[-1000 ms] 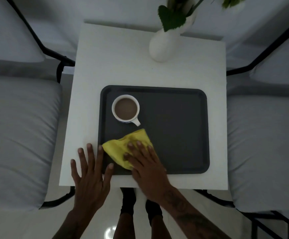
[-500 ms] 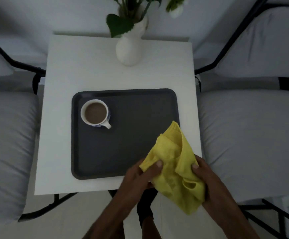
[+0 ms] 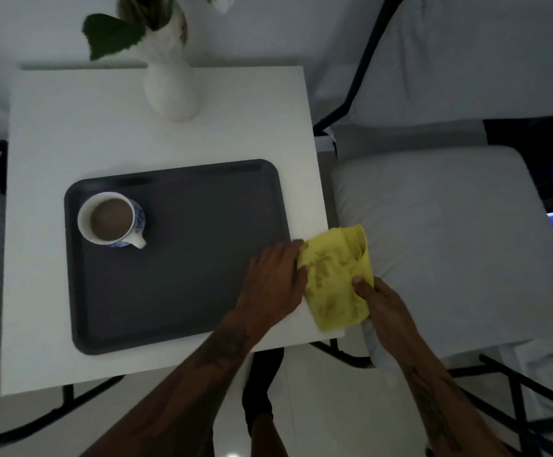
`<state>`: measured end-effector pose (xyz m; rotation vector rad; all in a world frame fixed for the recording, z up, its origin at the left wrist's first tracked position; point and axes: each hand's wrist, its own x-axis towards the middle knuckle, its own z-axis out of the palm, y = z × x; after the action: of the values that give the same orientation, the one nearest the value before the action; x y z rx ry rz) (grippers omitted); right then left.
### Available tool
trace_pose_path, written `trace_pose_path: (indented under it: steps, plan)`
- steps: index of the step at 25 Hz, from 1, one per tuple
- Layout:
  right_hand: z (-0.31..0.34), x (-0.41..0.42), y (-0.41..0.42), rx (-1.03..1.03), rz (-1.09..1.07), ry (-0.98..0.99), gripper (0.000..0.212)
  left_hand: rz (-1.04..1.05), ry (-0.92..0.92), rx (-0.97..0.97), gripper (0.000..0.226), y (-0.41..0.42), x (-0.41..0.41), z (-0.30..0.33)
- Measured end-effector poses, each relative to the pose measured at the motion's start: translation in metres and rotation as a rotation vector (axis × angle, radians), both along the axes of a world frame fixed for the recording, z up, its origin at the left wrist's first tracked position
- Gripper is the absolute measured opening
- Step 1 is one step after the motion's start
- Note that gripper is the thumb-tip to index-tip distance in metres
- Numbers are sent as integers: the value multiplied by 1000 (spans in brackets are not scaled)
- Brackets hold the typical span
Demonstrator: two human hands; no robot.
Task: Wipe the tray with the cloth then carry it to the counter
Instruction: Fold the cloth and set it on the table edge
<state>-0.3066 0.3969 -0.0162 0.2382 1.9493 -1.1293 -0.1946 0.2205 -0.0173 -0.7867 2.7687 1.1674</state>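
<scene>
A square white table (image 3: pixel 54 133) sits between pale cushioned seats, carrying one dark grey rectangular tray (image 3: pixel 202 232) as the landmark. One blue-patterned white cup (image 3: pixel 112 221) of milky brown drink stands in the tray's far-left corner; one white vase (image 3: pixel 169 84) of leaves rises beyond its far edge. One crumpled yellow cloth (image 3: pixel 336 282), smudged darker, sits off the tray's right edge. Left hand (image 3: pixel 273 278) and right hand (image 3: pixel 380 305) both pinch it, fingers closed on the fabric.

Bare left hand (image 3: pixel 273 282) and bare right hand (image 3: pixel 383 308); sleeveless tattooed forearms; dark socks on the feet below.
</scene>
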Motion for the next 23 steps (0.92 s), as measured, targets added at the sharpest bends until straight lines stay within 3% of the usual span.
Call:
trace_pose_path:
  steps: [3, 6, 11, 16, 20, 23]
  plan:
    - [-18, -1, 2, 31, -25, -23, 31, -311, -44, -415, 56, 2, 15, -11]
    - [-22, 3, 4, 37, -52, 53, 28, -354, -70, -575, 66, 0, 13, -10]
    - [-18, 9, -4, -66, -1, 28, 25, -334, -83, -647, 70, -10, 22, -8]
    - [-14, 14, -19, -68, 155, -26, 23, -320, -93, -563, 68, -19, 31, -12]
    - [-9, 19, -19, 192, 292, 415, 48, -299, -171, -578, 55, -10, 32, -6]
    - [-3, 29, -22, 415, 489, 644, 46, -207, -170, -474, 49, -11, 39, -1]
